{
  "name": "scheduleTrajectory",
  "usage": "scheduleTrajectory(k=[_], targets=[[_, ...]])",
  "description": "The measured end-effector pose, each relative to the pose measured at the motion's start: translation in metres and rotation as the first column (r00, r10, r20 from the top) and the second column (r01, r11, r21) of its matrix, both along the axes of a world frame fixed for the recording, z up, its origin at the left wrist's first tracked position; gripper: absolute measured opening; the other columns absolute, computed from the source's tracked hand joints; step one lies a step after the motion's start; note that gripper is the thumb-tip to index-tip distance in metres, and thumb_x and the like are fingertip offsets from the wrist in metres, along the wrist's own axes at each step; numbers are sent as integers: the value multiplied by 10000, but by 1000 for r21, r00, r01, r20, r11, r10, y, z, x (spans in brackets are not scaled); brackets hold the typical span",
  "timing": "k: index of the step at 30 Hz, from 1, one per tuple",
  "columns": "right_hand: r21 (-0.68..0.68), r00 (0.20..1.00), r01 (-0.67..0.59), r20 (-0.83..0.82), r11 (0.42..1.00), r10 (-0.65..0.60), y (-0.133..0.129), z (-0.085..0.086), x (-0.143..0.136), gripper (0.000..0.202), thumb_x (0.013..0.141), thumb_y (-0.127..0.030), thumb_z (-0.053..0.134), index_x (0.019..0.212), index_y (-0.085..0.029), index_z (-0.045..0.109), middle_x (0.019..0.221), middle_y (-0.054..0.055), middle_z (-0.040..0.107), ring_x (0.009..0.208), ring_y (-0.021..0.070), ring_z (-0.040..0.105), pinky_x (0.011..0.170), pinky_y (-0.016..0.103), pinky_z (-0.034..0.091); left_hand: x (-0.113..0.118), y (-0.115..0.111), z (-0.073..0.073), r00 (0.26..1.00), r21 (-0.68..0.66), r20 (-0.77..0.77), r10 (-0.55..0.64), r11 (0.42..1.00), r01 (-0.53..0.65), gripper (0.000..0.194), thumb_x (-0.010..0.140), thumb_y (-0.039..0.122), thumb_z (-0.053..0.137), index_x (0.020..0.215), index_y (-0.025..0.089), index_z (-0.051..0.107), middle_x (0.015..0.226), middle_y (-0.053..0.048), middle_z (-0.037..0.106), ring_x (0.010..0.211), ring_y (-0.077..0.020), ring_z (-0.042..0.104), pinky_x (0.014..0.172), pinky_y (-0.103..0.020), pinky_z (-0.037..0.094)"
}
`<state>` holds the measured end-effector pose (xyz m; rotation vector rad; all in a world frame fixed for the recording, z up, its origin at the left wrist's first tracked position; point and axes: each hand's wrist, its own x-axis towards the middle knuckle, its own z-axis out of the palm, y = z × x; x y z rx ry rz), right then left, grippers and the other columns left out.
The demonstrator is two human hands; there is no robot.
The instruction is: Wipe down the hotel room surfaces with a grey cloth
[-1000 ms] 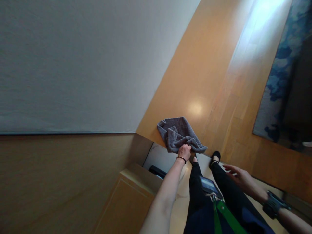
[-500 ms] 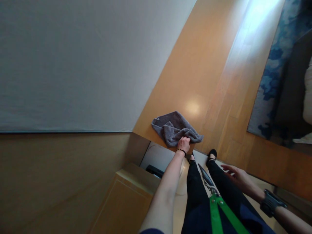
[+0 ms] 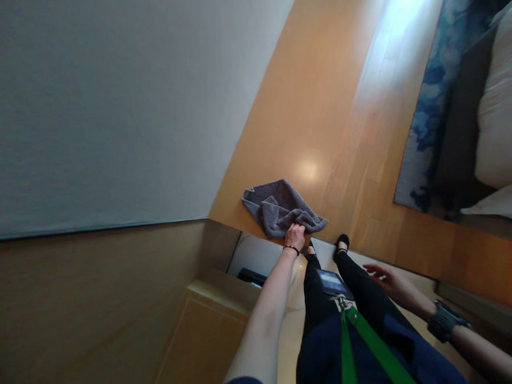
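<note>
My left hand (image 3: 295, 236) reaches down and grips a crumpled grey cloth (image 3: 278, 206) that lies on the wooden floor (image 3: 320, 112) beside the wall. My right hand (image 3: 390, 280) hangs free by my right leg with its fingers spread and nothing in it; a dark watch is on that wrist. My legs in black trousers and black shoes (image 3: 341, 244) stand just right of the cloth.
A pale wall (image 3: 120, 106) fills the left side. A wooden cabinet (image 3: 208, 325) stands under my left arm, with a pale stone floor strip beside it. A blue patterned rug (image 3: 430, 101) and white bedding (image 3: 494, 122) lie at the far right. A badge on a green lanyard (image 3: 332, 282) hangs from me.
My left hand has drawn the grey cloth a little to the left along the floor. The view has swung right, and more of the rug and bedding shows.
</note>
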<state>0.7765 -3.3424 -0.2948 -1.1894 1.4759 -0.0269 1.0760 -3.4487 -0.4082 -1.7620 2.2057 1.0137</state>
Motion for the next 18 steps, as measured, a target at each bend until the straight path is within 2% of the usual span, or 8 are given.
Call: scheduleTrajectory(k=[2, 4, 6, 9, 11, 15, 18], targets=[[50, 999, -26, 23, 998, 25, -1, 17, -5, 496, 814, -534, 498, 1092, -153, 653, 1048, 101, 663, 889, 265, 627, 760, 371, 533, 4, 12, 4, 1000, 26, -1, -12, 1000, 12, 170, 895, 94, 465, 925, 133, 627, 1007, -48, 630, 1041, -180, 559, 903, -359, 484], [98, 997, -36, 64, 995, 30, -1, 33, -10, 506, 818, -554, 508, 1084, -153, 663, 1061, 100, 665, 938, 278, 621, 805, 378, 526, 8, 11, 7, 1000, 38, 10, -9, 999, 9, 130, 896, 124, 495, 899, 132, 625, 972, -41, 634, 991, -172, 576, 887, -363, 492], [122, 995, -25, 97, 992, 13, 0, 46, -15, 513, 825, -573, 512, 1080, -155, 667, 1057, 96, 669, 963, 283, 615, 839, 382, 512, 10, -8, 6, 999, 21, 38, 26, 999, -27, 112, 903, 172, 517, 927, 129, 617, 985, -47, 628, 980, -175, 579, 894, -386, 490], [138, 997, -26, 78, 990, 16, 1, 59, -18, 505, 825, -584, 534, 1058, -161, 680, 995, 83, 682, 886, 268, 623, 797, 364, 508, 4, -42, 2, 990, -28, 80, 114, 993, -112, 154, 907, 214, 533, 1006, 114, 594, 1054, -65, 608, 1021, -197, 566, 913, -423, 480], [150, 997, 9, 80, 989, -21, -1, 69, -19, 509, 821, -598, 556, 1044, -160, 691, 944, 72, 684, 826, 247, 617, 745, 339, 506, 0, -50, 3, 986, -36, 80, 148, 989, -145, 172, 903, 225, 543, 1016, 105, 592, 1071, -63, 602, 1049, -219, 557, 921, -435, 477], [297, 966, 73, 218, 952, -142, -11, 101, -19, 545, 794, -621, 625, 1077, -159, 690, 901, 61, 669, 784, 212, 589, 681, 292, 481, 1, -31, 18, 990, 37, 16, 141, 989, -142, 139, 899, 193, 537, 991, 112, 604, 1084, -66, 608, 1081, -221, 548, 950, -439, 468], [371, 933, 11, 330, 928, -143, -22, 135, -22, 503, 798, -589, 653, 1063, -164, 691, 920, 60, 653, 783, 192, 562, 672, 269, 457, 7, -12, 44, 990, 129, -74, 122, 985, -112, 163, 879, 151, 546, 1031, 128, 602, 1118, -82, 603, 1070, -201, 556, 963, -439, 463]])
